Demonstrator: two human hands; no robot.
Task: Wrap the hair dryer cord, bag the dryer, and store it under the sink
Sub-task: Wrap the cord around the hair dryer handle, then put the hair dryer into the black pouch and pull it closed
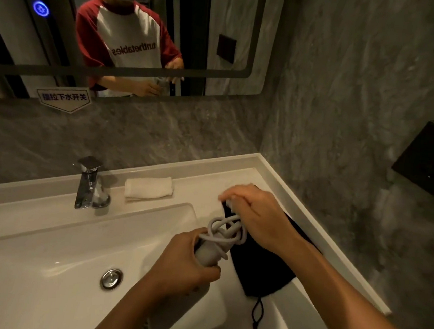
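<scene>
My left hand (188, 264) grips the handle of a light grey hair dryer (206, 255) above the right edge of the sink basin. Its grey cord (227, 231) is looped in several turns around the handle. My right hand (256, 215) pinches the end of the cord, probably the plug, just above the loops. A black drawstring bag (261, 270) lies flat on the counter under and right of my hands, its black drawstring (257, 312) trailing toward me. Most of the dryer's body is hidden by my hands.
A white sink basin (45, 249) with a chrome drain (111, 278) fills the left. A chrome faucet (88, 184) stands behind it, with a folded white towel (148, 188) beside it. Grey marble walls close in behind and on the right. A mirror (223, 20) hangs above.
</scene>
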